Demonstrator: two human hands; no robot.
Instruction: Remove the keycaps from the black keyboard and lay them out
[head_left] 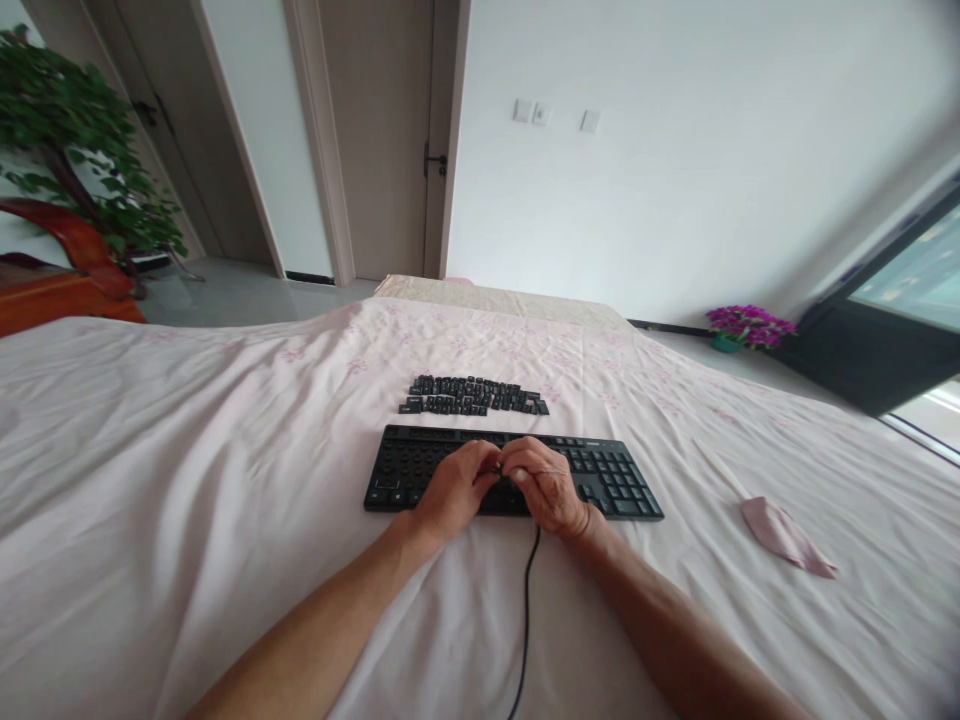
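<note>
A black keyboard point(615, 478) lies on the pink-white cloth. On its left part, bare round key mounts show where keycaps are off; the number pad at the right has its caps on. My left hand point(457, 485) and my right hand point(546, 485) meet over the middle of the keyboard. The fingertips of both are pinched together around a small dark spot that I cannot make out. Beyond the keyboard's far edge, loose black keycaps point(469, 393) lie in uneven rows. A black cable point(527, 600) runs from beneath my right hand toward me.
The wrinkled flowered cloth point(247, 480) covers the surface all around. At the right lies a folded pink cloth point(787, 537). Farther off stand a wooden chair point(75, 260), a leafy plant point(75, 140), purple flowers point(750, 325) and a closed door point(382, 140).
</note>
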